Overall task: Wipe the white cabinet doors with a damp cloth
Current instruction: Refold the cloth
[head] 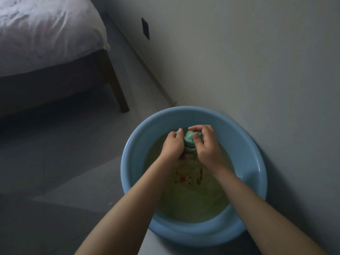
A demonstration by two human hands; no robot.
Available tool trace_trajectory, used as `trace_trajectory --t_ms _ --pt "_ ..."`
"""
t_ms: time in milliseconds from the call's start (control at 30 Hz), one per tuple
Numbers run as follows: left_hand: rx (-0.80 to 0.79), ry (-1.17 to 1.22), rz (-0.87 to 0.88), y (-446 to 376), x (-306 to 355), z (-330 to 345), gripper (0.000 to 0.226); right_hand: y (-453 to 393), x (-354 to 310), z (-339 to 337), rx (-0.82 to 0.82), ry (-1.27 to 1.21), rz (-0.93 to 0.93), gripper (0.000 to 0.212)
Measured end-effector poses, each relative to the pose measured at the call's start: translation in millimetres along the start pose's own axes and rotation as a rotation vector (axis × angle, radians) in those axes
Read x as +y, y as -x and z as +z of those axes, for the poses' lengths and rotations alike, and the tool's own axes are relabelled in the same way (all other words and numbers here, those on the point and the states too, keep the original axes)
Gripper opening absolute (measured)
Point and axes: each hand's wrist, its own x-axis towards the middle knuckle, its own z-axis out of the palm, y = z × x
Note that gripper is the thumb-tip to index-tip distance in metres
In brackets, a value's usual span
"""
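Observation:
A bunched green cloth (189, 142) is held over a round blue basin (132, 162) filled with murky yellowish water. My left hand (172, 146) grips the cloth's left side with curled fingers. My right hand (206, 144) grips its right side, fingers wrapped over the top. Both hands squeeze the cloth near the basin's far side, just above the water. A white surface (257, 70), wall or cabinet door I cannot tell, rises right behind the basin.
The basin stands on a grey floor (64, 162) against the white surface. A bed with pale bedding (46, 34) and a wooden leg (117, 89) stands at the upper left. A dark wall socket (145, 28) is set low in the white surface.

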Motion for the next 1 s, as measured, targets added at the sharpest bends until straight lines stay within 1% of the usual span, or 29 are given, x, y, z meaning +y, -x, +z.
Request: trace_trajectory --t_ms 67,133,167,233,333,400,433,533,600,700,767,800,867,900,933,1000 --pt "-0.049 0.112 -0.021 3 1 -2 0.028 -5 1 -5 0.003 -0.035 0.074 0.016" --pt "-0.134 0.235 -0.072 6 0 -6 0.023 -11 2 -9 -0.005 -0.050 0.112 0.016" --pt "-0.164 0.254 -0.081 6 0 -9 0.021 -15 2 -12 -0.020 -0.043 0.120 0.017" --pt "-0.172 0.210 -0.048 5 -2 -13 0.023 -22 1 -16 -0.086 -0.006 0.128 0.017" --pt "-0.119 0.010 0.117 0 -3 -16 0.032 -29 -2 -19 -0.224 0.095 0.106 0.015" --pt "-0.086 -0.054 0.169 -1 -1 -13 0.040 -31 -4 -18 -0.253 0.134 0.073 0.013" --pt "-0.103 -0.031 0.169 -1 0 -10 0.045 -30 -5 -17 -0.246 0.130 0.071 0.012" --pt "-0.197 0.171 0.128 4 1 1 0.055 -29 -9 -13 -0.161 0.023 0.142 0.010" --pt "-0.188 0.250 0.058 4 1 8 0.058 -25 -10 -8 -0.077 -0.058 0.205 0.012" --pt "-0.155 0.427 -0.119 4 2 13 0.058 -11 -10 1 0.009 -0.088 0.246 0.024" --pt "-0.128 0.602 -0.223 5 4 14 0.057 -1 -10 7 -0.005 -0.150 0.262 0.035" --pt "-0.111 0.655 -0.232 5 5 14 0.058 4 -12 9 -0.027 -0.219 0.285 0.042" --pt "-0.060 0.635 -0.191 3 4 13 0.056 10 -11 10 -0.047 -0.328 0.309 0.056" --pt "-0.027 0.610 -0.174 2 3 13 0.053 11 -11 8 -0.036 -0.328 0.302 0.062" --pt "0.005 0.589 -0.172 1 2 13 0.050 12 -11 6 -0.013 -0.302 0.290 0.065" --pt "0.080 0.546 -0.173 1 0 13 0.045 14 -11 1 0.074 -0.232 0.271 0.063"
